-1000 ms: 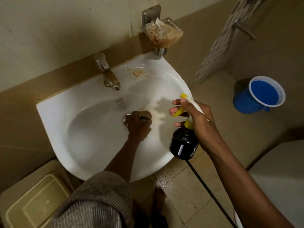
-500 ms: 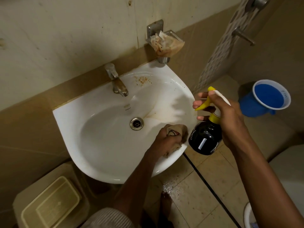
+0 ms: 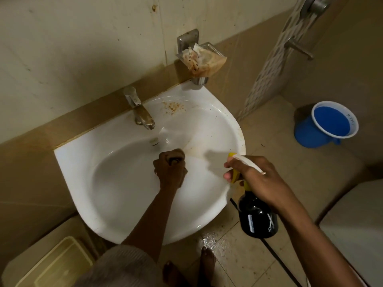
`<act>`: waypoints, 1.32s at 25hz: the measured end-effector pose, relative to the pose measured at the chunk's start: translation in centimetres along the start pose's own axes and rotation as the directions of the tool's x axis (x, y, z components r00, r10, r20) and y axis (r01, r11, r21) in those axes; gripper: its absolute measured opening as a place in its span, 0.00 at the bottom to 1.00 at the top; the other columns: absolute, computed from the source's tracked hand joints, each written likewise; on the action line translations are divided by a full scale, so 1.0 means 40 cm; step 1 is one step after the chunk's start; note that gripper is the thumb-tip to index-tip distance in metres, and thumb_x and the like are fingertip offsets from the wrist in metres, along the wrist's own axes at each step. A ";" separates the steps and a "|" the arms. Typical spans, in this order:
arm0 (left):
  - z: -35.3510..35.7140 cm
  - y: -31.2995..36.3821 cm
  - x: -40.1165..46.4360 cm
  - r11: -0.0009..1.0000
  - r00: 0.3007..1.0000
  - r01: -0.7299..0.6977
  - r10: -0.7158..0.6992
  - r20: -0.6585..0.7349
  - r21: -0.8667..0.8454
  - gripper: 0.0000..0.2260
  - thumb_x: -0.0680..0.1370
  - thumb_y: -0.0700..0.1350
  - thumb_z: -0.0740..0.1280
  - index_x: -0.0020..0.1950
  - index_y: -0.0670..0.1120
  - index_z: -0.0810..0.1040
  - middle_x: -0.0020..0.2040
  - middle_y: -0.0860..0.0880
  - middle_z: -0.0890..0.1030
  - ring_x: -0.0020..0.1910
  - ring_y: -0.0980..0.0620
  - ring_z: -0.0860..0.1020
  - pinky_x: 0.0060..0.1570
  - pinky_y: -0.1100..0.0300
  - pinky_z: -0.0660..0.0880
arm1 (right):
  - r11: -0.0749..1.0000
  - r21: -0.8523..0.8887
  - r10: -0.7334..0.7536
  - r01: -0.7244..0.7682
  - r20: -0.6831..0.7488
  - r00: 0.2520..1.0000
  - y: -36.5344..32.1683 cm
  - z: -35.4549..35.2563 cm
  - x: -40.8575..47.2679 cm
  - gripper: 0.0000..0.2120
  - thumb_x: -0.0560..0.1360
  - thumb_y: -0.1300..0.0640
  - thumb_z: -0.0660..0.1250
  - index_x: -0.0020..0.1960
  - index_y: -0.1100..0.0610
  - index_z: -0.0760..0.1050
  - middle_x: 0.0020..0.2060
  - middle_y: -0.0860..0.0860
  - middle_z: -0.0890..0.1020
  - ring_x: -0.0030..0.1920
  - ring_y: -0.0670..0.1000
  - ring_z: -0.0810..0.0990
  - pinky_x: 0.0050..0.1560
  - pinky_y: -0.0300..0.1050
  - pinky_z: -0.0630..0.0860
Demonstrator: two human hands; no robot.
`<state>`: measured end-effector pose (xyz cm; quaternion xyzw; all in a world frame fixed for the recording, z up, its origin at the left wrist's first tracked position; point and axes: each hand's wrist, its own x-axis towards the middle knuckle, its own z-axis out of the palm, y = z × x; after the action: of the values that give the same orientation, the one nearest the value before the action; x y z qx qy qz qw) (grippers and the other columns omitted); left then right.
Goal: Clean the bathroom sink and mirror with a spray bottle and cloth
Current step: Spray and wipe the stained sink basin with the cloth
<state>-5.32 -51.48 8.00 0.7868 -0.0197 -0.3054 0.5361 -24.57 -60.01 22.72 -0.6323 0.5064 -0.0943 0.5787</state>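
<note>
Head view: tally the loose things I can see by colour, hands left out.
Black: 1, the spray bottle with yellow trigger.
Blue: 1, the mug on the floor.
Brown: 1, the cloth bunched in the left hand.
Cream: 1, the lidded bin under the sink.
Total: 4.

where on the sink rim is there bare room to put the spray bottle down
Bare: the flat sink rim left of the tap. Right of the tap, rusty stains under the soap holder. The right rim looks too narrow.
</note>
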 end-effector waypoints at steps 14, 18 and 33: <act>0.245 0.093 -0.035 0.988 0.933 -0.095 0.047 0.358 0.119 0.24 0.73 0.44 0.73 0.67 0.51 0.70 0.60 0.49 0.67 0.60 0.47 0.71 0.63 0.50 0.74 | 0.999 0.003 0.053 -0.053 -0.090 0.995 0.008 -0.041 0.037 0.13 0.80 0.50 0.68 0.45 0.57 0.87 0.38 0.52 0.90 0.45 0.59 0.87 0.50 0.55 0.81; 0.208 0.095 -0.093 0.999 0.882 0.051 -0.054 0.468 0.019 0.26 0.70 0.44 0.71 0.68 0.52 0.73 0.62 0.47 0.79 0.60 0.46 0.78 0.64 0.47 0.76 | 0.998 0.051 0.040 -0.033 -0.150 0.988 -0.015 -0.085 0.017 0.13 0.79 0.48 0.68 0.45 0.53 0.87 0.38 0.51 0.90 0.50 0.58 0.87 0.56 0.58 0.82; -0.021 0.018 -0.146 0.962 0.742 0.058 0.136 0.656 -0.265 0.04 0.71 0.32 0.65 0.38 0.32 0.72 0.30 0.41 0.75 0.29 0.33 0.73 0.39 0.49 0.72 | 0.995 0.093 0.044 -0.039 -0.060 0.997 0.006 -0.094 -0.051 0.12 0.82 0.50 0.66 0.52 0.55 0.86 0.41 0.55 0.90 0.43 0.51 0.86 0.51 0.53 0.80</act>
<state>-9.41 -48.99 11.51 0.5441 -0.1857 -0.5554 0.6009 -28.29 -60.81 24.64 -0.5912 0.5323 -0.1250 0.5929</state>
